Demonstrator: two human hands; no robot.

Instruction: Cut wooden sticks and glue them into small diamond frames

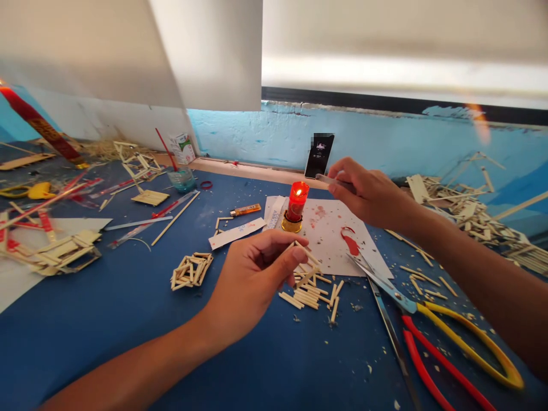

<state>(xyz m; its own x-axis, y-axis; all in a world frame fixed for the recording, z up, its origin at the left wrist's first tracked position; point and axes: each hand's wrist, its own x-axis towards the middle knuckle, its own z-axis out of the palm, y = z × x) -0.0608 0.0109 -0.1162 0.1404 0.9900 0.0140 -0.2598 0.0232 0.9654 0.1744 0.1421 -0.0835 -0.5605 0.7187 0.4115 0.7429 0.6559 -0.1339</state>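
Note:
My left hand (250,279) pinches a short bamboo stick (307,252) just in front of a lit red candle (296,202). My right hand (368,193) holds a thin clear glue stick (331,180), its tip pointing left near the candle flame. The candle stands on a white paper sheet (331,240) stained with red wax. Below my left hand lies a pile of cut sticks (310,291) on the blue table (128,308). A small lattice of glued sticks (192,270) rests to the left.
Scissors with yellow and red handles (432,325) lie at the right front. An orange lighter (245,210), a dark phone (319,155) against the wall, a glass cup (182,178), stick frames (55,251) at left and scrap sticks (471,217) at right surround the work spot.

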